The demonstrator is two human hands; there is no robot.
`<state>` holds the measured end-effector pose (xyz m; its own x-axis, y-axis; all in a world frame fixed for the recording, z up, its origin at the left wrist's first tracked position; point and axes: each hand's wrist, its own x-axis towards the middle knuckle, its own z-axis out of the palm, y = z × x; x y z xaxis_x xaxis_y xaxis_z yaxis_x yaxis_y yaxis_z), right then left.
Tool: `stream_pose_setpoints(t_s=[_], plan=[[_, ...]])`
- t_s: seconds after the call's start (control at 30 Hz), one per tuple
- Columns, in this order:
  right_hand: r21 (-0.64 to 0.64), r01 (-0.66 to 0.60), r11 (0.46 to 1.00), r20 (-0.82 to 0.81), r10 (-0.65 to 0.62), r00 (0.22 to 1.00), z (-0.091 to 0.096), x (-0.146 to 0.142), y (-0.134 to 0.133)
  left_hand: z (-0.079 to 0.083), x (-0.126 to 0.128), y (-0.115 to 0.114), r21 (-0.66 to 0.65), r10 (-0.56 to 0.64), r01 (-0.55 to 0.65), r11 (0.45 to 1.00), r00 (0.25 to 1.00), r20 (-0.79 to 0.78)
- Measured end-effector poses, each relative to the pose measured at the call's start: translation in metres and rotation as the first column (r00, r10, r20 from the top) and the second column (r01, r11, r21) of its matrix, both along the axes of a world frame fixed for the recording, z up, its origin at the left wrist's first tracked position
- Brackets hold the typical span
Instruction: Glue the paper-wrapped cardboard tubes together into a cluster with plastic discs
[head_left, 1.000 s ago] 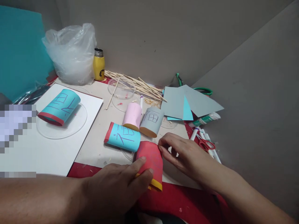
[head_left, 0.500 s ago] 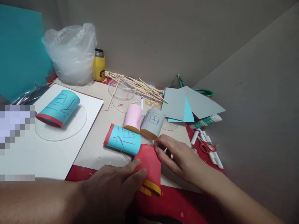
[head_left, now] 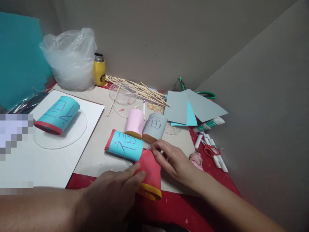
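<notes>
A red paper roll with a yellow rim point(head_left: 151, 175) lies on its side at the near edge of the table. My left hand point(head_left: 113, 193) rests on its left side with the fingers pressed against it. My right hand point(head_left: 172, 161) pinches the roll's upper right edge. Touching the red roll's far left corner is a cyan roll with a red rim and purple writing point(head_left: 123, 145). Behind it stand a pink roll point(head_left: 135, 122) and a grey roll point(head_left: 154, 127), side by side.
Another cyan roll point(head_left: 58, 114) lies on a clear disc on white card point(head_left: 48, 161) at left. A plastic bag point(head_left: 69, 59), yellow bottle point(head_left: 99, 71), wooden sticks point(head_left: 140, 90), grey paper sheets point(head_left: 193, 106), markers and red scissors point(head_left: 212, 149) lie around. Cardboard walls close the back and right.
My right hand has slid left and closed onto the red roll's upper edge. The red roll has shifted slightly left under both hands. The view has drifted a little.
</notes>
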<state>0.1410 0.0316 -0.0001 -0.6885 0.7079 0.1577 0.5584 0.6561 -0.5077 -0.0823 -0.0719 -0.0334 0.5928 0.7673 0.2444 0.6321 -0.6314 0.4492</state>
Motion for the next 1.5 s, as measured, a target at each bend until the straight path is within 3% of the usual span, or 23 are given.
stream_pose_setpoints(t_s=[0.23,0.37,0.43,0.53,0.63,0.73,0.87,0.97,1.07,1.17,1.27,1.5], plan=[[-0.065,0.192,0.979,-0.108,-0.198,0.974,0.01,0.019,-0.014,-0.002,-0.004,0.0,0.046,0.055,-0.059,0.997,0.994,0.094],[-0.266,0.35,0.898,-0.123,-0.392,0.912,0.004,0.035,-0.039,-0.006,-0.011,-0.003,0.032,0.052,-0.056,0.998,0.991,0.123],[-0.388,0.371,0.844,-0.125,-0.447,0.886,0.0,0.035,-0.052,-0.003,-0.014,-0.005,0.061,0.04,-0.048,0.997,0.99,0.132],[-0.484,0.335,0.808,-0.187,-0.47,0.863,-0.004,0.03,-0.063,0.012,-0.018,-0.005,0.156,0.011,-0.034,0.987,0.99,0.143],[-0.489,0.318,0.812,-0.272,-0.488,0.829,-0.008,0.023,-0.062,0.038,-0.017,0.005,0.247,-0.035,-0.004,0.969,0.987,0.155],[-0.507,0.317,0.801,-0.31,-0.513,0.8,-0.011,0.017,-0.056,0.061,-0.006,0.029,0.282,-0.077,0.032,0.959,0.986,0.149],[-0.546,0.281,0.789,-0.357,-0.523,0.774,-0.016,0.01,-0.051,0.069,0.014,0.069,0.2,-0.119,0.108,0.974,0.992,0.047],[-0.54,0.274,0.796,-0.346,-0.507,0.789,-0.021,0.009,-0.05,0.065,0.022,0.085,0.036,-0.09,0.091,0.995,0.995,-0.033],[-0.503,0.307,0.808,-0.316,-0.503,0.805,-0.027,0.013,-0.053,0.062,0.024,0.089,-0.032,-0.072,0.07,0.997,0.996,-0.045],[-0.364,0.319,0.875,-0.288,-0.432,0.855,-0.032,0.018,-0.059,0.061,0.023,0.087,-0.028,-0.081,0.08,0.996,0.997,-0.021],[-0.2,0.226,0.954,-0.258,-0.273,0.927,-0.034,0.021,-0.064,0.06,0.023,0.085,-0.006,-0.085,0.085,0.996,0.996,-0.002],[-0.124,0.163,0.979,-0.052,-0.171,0.984,-0.035,0.019,-0.065,0.066,0.025,0.088,0.047,-0.121,0.123,0.991,0.992,-0.045]])
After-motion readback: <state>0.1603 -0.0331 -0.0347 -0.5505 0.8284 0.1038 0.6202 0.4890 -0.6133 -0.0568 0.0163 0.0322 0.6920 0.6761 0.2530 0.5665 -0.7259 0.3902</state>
